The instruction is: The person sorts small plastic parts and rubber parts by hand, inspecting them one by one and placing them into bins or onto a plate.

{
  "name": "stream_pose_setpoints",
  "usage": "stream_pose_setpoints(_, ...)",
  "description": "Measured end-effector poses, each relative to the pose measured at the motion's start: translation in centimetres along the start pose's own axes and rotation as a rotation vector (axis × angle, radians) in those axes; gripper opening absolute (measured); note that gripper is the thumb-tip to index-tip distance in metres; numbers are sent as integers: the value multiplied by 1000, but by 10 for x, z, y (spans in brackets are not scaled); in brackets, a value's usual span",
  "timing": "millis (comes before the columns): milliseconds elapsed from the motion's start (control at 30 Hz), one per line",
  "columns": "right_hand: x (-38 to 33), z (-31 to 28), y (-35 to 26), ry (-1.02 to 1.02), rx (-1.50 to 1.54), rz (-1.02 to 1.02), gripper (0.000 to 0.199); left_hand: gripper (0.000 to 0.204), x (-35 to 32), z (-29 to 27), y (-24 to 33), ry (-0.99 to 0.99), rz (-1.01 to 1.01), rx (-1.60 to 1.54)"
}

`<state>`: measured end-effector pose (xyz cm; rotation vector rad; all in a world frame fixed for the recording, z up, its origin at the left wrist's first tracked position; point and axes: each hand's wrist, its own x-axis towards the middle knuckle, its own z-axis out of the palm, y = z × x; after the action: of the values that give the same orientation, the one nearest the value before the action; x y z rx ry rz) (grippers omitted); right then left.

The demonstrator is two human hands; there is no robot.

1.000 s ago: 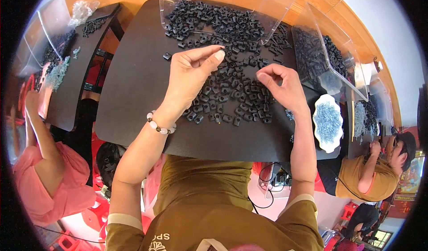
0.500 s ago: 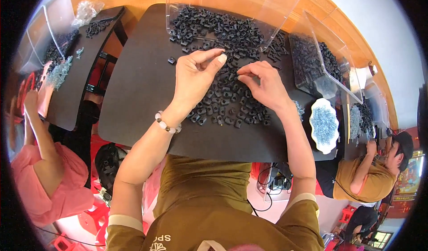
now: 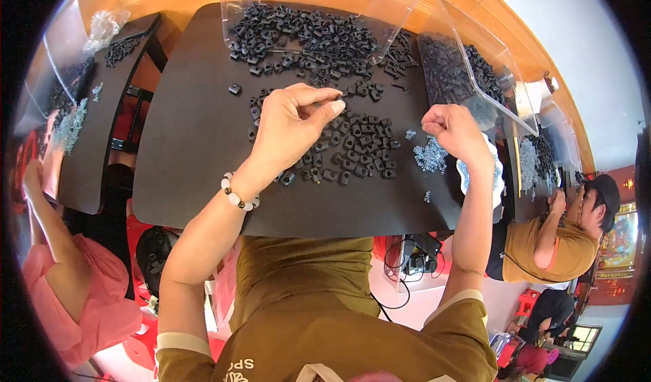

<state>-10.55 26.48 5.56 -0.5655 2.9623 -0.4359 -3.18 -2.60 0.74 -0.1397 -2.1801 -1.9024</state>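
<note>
A small black piece [image 3: 342, 99] seems pinched between thumb and forefinger of the left hand [image 3: 293, 121], mid-frame, above the loose black parts [image 3: 366, 144]. The right hand [image 3: 458, 132] has swung away from it to right of centre, leaving the left alone at the piece. Its fingers are curled beside the little springs [image 3: 430, 157]; whether they grip anything I cannot tell. Its wrist partly covers the white dish [image 3: 500, 191].

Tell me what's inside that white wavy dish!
Tiny bluish pieces show inside the dish, beside the person's right forearm. The forearm covers the dish's middle, so whatever lies there can't be seen.
</note>
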Motion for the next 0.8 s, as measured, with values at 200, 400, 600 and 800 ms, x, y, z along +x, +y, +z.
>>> stream_pose_setpoints(200, -15, -4, 2, -78, 65, 4, 12, 19, 3, 2, -9, 22, 24, 12)
stream_pose_setpoints(400, -52, -26, -19, -353, -175, -3, 47, 18, 3, 0, -4, 28, 28, 37)
stream_pose_setpoints(600, -71, -9, -19, -556, -132, 131, 37, 18, 2, 3, -6, 18, 42, 28)
stream_pose_setpoints(800, -62, 2, -9, -486, 171, 186, 25, 18, 1, 3, -10, 11, 23, 43)
